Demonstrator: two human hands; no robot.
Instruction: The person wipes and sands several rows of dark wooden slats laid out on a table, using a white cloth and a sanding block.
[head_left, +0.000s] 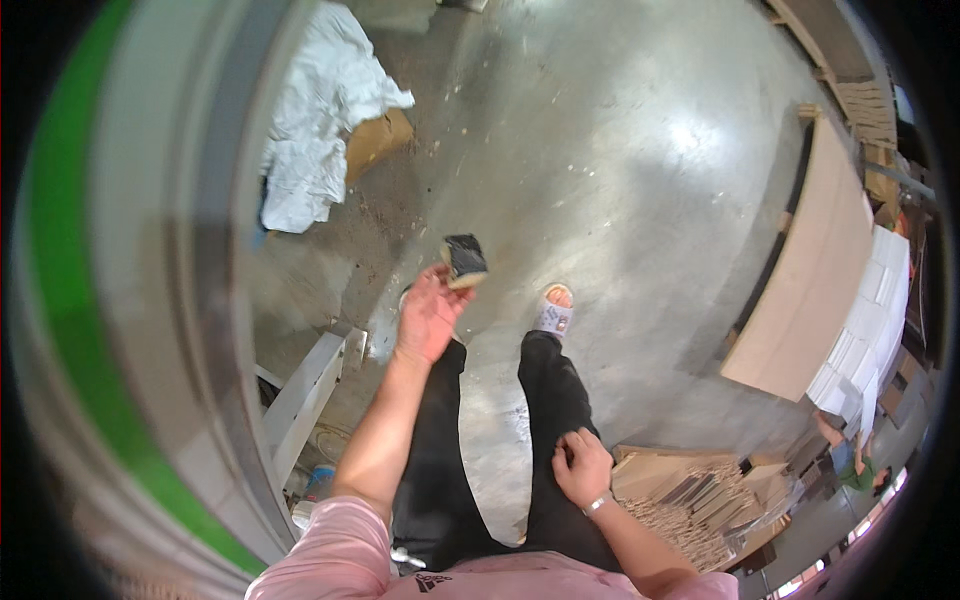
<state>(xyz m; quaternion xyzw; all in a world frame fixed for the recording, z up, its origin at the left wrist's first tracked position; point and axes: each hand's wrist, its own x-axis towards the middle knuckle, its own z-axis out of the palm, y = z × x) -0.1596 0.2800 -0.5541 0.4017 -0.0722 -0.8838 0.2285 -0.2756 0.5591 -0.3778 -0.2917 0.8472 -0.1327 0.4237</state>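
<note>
My left hand (430,312) is stretched out in front of me, palm partly turned up. Its fingertips grip a small block (466,258) with a black face and a tan edge, perhaps a sanding block; its exact kind does not show. The block is held above the floor, clear of any surface. Close to my right thigh hangs my right hand (583,467), its fingers loosely curled in, with nothing visible in them. A light band circles that wrist.
A large machine or panel (140,300) with a green stripe fills the left side. White sheeting (325,110) lies on the concrete floor (600,130) beside brown material. At right stand a tan board (800,270) and white stacks (860,330); wooden strips (690,505) lie behind, near another person (853,465).
</note>
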